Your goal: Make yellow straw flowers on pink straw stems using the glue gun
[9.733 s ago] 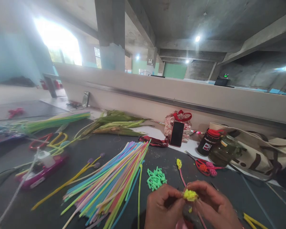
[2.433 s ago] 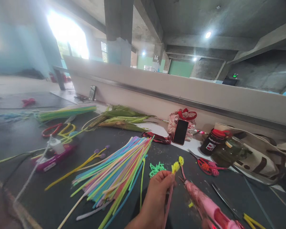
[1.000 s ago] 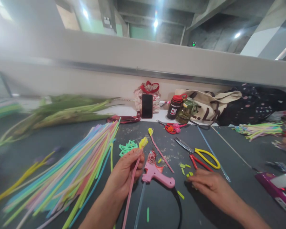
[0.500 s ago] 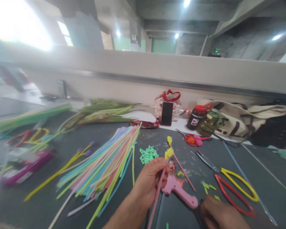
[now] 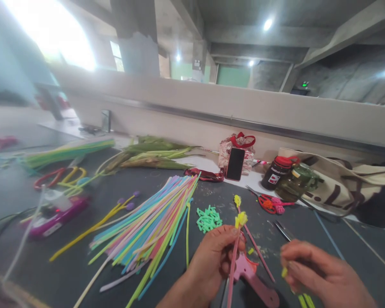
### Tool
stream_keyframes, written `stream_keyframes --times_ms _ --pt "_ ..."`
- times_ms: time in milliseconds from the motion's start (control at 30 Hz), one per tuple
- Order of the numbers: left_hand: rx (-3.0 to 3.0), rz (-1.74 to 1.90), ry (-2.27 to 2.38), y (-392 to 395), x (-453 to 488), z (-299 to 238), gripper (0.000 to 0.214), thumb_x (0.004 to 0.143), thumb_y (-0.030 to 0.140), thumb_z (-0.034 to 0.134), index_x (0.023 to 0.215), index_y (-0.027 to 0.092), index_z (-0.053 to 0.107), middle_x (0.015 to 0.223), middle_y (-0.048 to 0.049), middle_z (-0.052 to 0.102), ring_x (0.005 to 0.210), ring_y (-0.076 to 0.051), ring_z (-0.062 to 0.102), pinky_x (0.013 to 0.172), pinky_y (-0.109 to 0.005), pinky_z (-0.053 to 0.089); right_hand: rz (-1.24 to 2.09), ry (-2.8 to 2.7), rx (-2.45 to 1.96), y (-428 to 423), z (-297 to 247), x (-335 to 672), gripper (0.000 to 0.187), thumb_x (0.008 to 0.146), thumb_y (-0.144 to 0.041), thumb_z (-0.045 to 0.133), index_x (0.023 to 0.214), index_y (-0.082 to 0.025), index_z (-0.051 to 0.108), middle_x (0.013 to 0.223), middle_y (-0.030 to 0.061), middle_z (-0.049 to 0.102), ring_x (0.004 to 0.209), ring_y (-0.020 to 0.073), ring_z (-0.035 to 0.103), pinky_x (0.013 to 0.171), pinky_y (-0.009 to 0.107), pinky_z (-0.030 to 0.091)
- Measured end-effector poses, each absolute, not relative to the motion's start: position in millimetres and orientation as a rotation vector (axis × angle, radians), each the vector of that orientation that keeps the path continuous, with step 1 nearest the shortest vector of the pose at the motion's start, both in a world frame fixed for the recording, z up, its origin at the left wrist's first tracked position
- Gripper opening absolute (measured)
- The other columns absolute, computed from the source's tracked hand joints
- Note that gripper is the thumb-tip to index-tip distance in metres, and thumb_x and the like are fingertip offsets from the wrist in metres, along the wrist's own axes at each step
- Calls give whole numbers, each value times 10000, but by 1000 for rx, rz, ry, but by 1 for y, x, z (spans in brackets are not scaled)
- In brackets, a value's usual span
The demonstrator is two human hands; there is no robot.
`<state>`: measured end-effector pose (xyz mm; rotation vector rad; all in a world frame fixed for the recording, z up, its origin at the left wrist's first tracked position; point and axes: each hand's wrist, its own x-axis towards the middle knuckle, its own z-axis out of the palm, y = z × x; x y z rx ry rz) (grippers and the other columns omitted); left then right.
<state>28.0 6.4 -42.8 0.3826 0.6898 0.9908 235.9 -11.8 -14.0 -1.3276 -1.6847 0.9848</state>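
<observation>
head: my left hand [image 5: 211, 261] is gripping a seemingly unfinished stem [image 5: 232, 269], right hand [image 5: 324, 273] a yellow bit [image 5: 284, 272], far stem [image 5: 256, 248] seemingly done.

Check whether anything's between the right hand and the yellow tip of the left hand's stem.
Nothing raised is visible between the right hand and the yellow tip. A second pink stem crosses that gap in view but lies on the table, apparently below.

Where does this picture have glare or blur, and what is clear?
Head view: glare whitens the window at upper left; head view, left side: the purple power strip looks hazy and soft; head view, nearer the middle: the pink stem in the left hand and the phone look fairly sharp.
</observation>
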Motion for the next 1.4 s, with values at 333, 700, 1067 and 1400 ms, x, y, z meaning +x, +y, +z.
stream_keyframes --times_ms 333,700,1067,1400 --pt "449 965 659 10 33 -48 229 685 334 634 601 129 573 422 46 467 285 -24 351 283 -142 172 995 -1500 -1280 21 -8 177 126 711 -337 677 764 -224 664 586 -49 602 494 89 509 443 142 419" --pt "432 973 622 12 33 -50 220 639 336 660 624 127 591 438 32 509 280 -33 379 266 -135 197 706 -1763 -1088 21 -8 181 80 759 -247 642 811 -305 662 800 -55 642 706 101 600 625 108 485" --pt "433 991 637 10 35 -52 240 636 349 675 630 134 569 447 37 519 277 -25 372 269 -125 202 703 -1664 -1252 19 -16 174 128 749 -301 633 858 -236 647 749 -22 665 662 137 616 593 175 490" --pt "477 996 612 13 36 -55 274 602 383 678 602 129 576 413 39 499 272 -30 378 261 -132 209 393 -1786 -1147 22 -19 172 46 742 -250 632 784 -252 651 733 -21 671 644 143 626 587 182 505"
